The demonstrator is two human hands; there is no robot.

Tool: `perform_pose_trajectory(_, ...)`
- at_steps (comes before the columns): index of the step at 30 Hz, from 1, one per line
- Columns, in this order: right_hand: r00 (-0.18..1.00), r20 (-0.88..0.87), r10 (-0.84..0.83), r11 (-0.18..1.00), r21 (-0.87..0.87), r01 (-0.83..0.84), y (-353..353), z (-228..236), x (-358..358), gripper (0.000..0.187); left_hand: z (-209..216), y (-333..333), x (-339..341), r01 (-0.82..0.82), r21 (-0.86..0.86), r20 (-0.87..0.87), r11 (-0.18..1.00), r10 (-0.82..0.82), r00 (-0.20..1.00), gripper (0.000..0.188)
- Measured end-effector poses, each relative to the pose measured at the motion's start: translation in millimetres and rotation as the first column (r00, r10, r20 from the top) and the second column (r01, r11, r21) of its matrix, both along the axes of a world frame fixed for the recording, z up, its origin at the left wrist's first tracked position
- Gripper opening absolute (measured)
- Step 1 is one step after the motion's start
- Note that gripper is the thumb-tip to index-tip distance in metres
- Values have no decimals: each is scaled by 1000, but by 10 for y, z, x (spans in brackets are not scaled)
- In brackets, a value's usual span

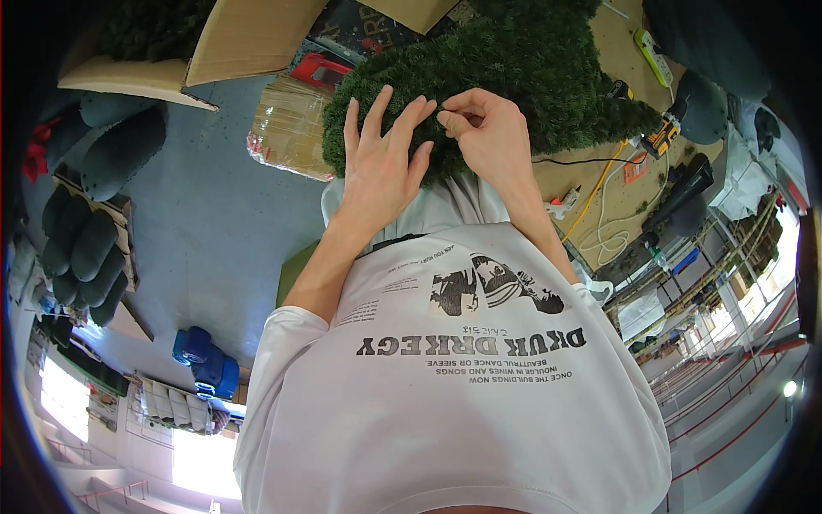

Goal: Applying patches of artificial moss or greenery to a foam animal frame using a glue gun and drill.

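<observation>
The largest thing here is the grey floor [231, 163], with the tan desk [618, 51] to the right and ahead. The bushy green fir piece [522, 60] lies directly in front of the person, spreading from beside the taped carton [287, 128] on the left to a tapered end on the right, near the yellow-and-black drill [664, 137]. Both hands are at its near side. The left hand [381, 163] rests on the needles with its fingers spread and grasping nothing visible; the right hand [492, 137] is bent, thumb and forefinger drawn into a pinch close to the left forefinger. The step in hand seems to be fine handwork on single sprigs, and the next move probably calls for the left hand to steady the needles while the right works a small tip. I cannot tell whether that pinch grips a sprig, since anything between the fingertips is too small and dark. The fir piece's far edge is cut off at the top, dense needles hide its inner stems, and the right hand's other fingers are curled partly out of sight.
</observation>
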State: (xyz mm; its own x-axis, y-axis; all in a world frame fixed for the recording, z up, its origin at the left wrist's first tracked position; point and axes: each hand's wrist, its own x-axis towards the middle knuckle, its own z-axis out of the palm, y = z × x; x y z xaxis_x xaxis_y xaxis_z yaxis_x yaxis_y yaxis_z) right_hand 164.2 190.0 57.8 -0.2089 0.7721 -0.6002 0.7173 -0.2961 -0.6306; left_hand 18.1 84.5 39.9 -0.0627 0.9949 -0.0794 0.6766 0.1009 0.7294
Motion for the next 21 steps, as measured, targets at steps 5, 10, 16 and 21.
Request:
perform_pose_trajectory(5, 999, 37, 14, 1000, -10, -14, 15, -26, 18, 23, -64, 186, -51, -66, 75, 57, 995, 62, 996, 44)
perform_pose_trajectory(10, 1000, 10, 5, 994, -105, -4, 69, -16, 18, 22, -148, 378, -156, -72, 26, 166, 997, 66, 984, 40)
perform_pose_trajectory(16, 1000, -6, 29, 986, -165, -29, 131, 23, 7, 15, -194, 416, -285, -129, -114, 23, 985, 132, 991, 61)
perform_pose_trajectory(21, 998, 37, 57, 973, -224, -48, 217, 28, -15, 13, -344, 394, -368, -130, -254, 37, 958, 144, 989, 85)
